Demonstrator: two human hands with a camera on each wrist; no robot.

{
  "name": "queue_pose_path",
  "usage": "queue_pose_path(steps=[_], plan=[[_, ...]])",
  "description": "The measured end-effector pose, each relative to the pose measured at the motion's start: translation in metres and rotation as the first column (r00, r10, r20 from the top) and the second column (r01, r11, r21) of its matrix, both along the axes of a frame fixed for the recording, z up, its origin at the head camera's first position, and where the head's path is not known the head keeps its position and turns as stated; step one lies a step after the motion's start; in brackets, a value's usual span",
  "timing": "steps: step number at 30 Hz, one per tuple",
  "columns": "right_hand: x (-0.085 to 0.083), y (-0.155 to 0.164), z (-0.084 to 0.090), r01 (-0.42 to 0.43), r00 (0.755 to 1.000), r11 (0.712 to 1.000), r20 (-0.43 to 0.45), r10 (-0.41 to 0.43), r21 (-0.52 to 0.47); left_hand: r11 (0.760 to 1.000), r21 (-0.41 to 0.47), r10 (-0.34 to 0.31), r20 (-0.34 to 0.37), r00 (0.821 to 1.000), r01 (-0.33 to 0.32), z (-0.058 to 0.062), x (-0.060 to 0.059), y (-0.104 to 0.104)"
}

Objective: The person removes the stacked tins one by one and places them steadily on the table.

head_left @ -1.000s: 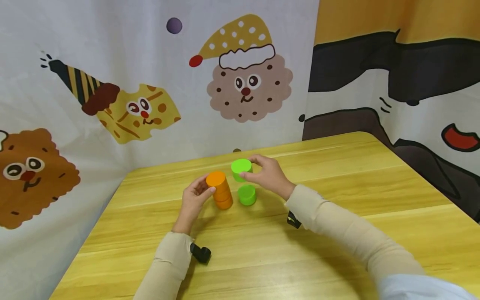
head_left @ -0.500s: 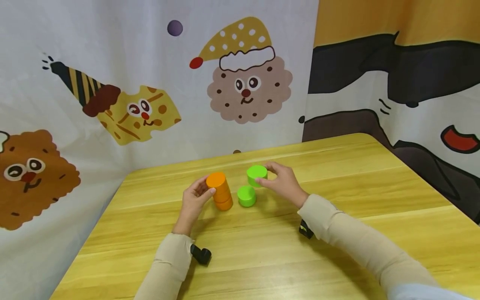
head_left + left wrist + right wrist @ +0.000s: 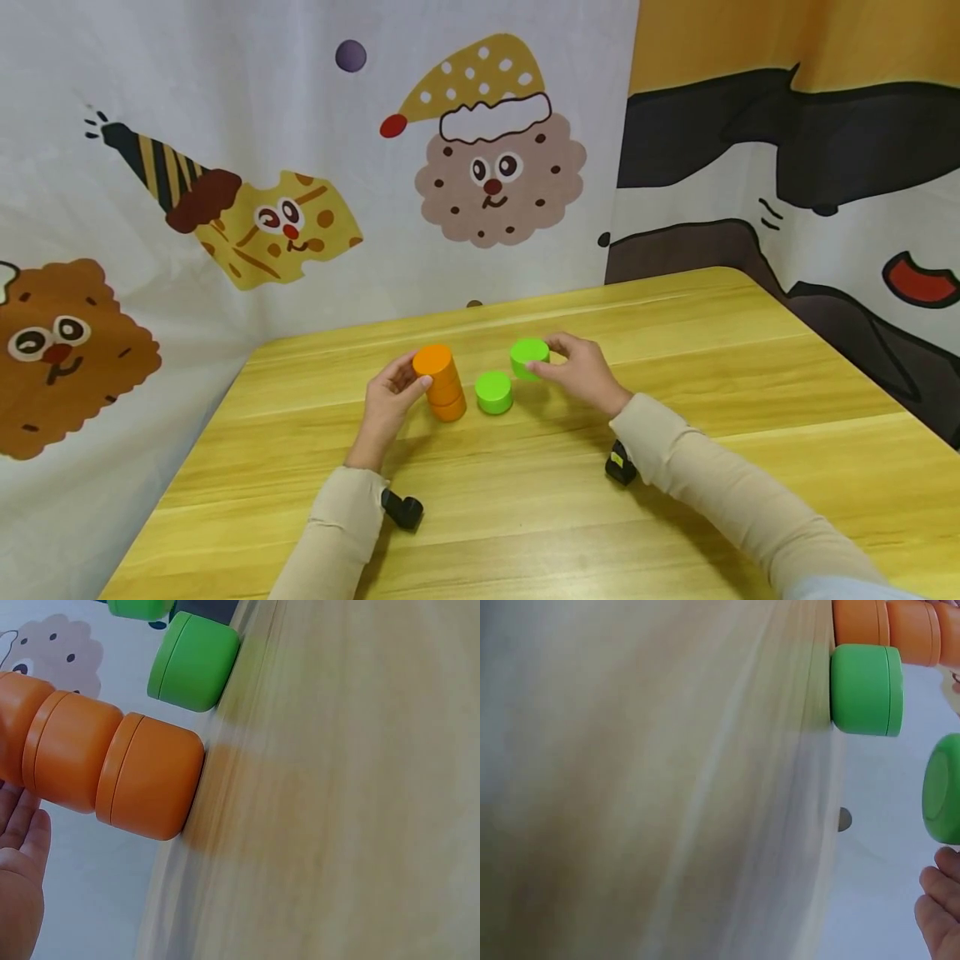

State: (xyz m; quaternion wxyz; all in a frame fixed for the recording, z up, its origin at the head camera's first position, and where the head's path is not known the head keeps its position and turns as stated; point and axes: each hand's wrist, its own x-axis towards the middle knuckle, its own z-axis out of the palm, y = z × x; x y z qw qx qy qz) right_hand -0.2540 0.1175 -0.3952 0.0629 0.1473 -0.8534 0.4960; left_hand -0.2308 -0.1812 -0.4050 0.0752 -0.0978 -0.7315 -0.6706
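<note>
Head view shows us our left hand (image 3: 390,398) curled around the top of the orange stack (image 3: 441,382), which stands upright on the wooden table (image 3: 525,500), while our right hand (image 3: 581,372) pinches a green block (image 3: 529,358) between thumb and fingers, near the tabletop. A second green block (image 3: 494,392) sits on the table just beside the orange stack, between it and the held one. In the right wrist view the held green block (image 3: 941,787) appears off the table.
</note>
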Motion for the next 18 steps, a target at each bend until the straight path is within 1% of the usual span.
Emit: queue_pose_path(steps=[9, 12, 18], plan=[[-0.004, 0.008, -0.009, -0.05, 0.999, 0.995, -0.014, 0.051, 0.083, 1.0, -0.022, 0.014, -0.003, 1.0, -0.014, 0.001, 0.0, 0.0], [-0.004, 0.009, -0.012, -0.064, 0.998, 0.992, 0.003, 0.064, 0.105, 1.0, -0.021, 0.015, -0.004, 1.0, -0.015, 0.001, 0.001, 0.0], [-0.005, 0.009, -0.017, -0.077, 0.996, 0.992, 0.057, 0.071, 0.101, 1.0, -0.012, 0.008, -0.004, 1.0, -0.008, 0.0, 0.0, 0.0]])
